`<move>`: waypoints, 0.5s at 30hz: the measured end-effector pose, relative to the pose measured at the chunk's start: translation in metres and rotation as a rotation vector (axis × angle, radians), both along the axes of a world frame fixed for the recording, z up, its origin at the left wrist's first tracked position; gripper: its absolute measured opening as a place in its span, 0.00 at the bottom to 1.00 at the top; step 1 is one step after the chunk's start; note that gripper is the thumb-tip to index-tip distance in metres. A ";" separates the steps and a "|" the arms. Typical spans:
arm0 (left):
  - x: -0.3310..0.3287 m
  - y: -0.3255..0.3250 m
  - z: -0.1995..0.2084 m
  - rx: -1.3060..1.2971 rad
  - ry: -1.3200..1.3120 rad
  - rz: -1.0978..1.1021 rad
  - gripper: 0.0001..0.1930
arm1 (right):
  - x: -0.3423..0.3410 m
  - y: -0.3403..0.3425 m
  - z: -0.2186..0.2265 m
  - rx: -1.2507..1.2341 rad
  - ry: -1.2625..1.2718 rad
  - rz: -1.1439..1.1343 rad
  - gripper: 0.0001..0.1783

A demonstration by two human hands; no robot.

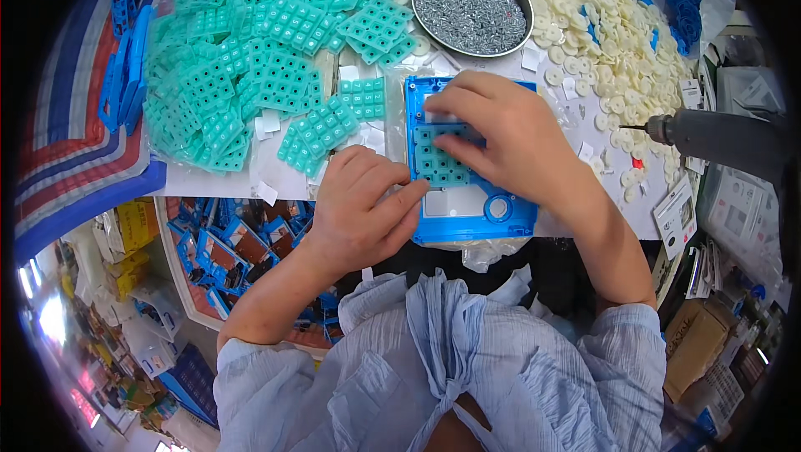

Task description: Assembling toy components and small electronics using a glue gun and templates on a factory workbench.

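Observation:
A blue plastic casing (476, 229) lies at the table's front edge, hollow side up. In its middle sits a teal rubber keypad (442, 164), its back with small dark dots facing up. My left hand (363, 206) is curled at the casing's left edge, a fingertip on the keypad's lower left corner. From the right, my right hand (509, 131) reaches over the casing. Its thumb rests on the keypad, and its index finger is stretched apart from the thumb near the casing's upper part. The other right fingers are partly hidden.
Teal keypads (225, 93) are heaped on the left. A round tin of small screws (471, 14) stands at the back, beside cream plastic discs (576, 26). A power screwdriver (717, 135) points in from the right. Below left, a bin (188, 285) holds blue assemblies.

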State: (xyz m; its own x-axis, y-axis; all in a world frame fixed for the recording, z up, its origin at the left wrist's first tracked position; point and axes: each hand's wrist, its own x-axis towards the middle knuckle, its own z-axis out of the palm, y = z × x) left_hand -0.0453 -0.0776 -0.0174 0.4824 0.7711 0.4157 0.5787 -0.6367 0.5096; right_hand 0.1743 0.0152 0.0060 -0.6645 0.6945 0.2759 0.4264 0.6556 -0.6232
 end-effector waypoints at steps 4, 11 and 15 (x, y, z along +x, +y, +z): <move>-0.002 0.002 0.008 0.020 0.076 -0.017 0.15 | 0.014 -0.024 0.011 0.156 -0.088 0.031 0.29; -0.005 0.014 0.027 -0.049 0.383 -0.187 0.14 | 0.025 -0.064 0.014 0.039 -0.487 0.177 0.53; -0.006 0.022 0.035 -0.053 0.456 -0.258 0.16 | 0.025 -0.058 0.019 0.061 -0.563 0.234 0.55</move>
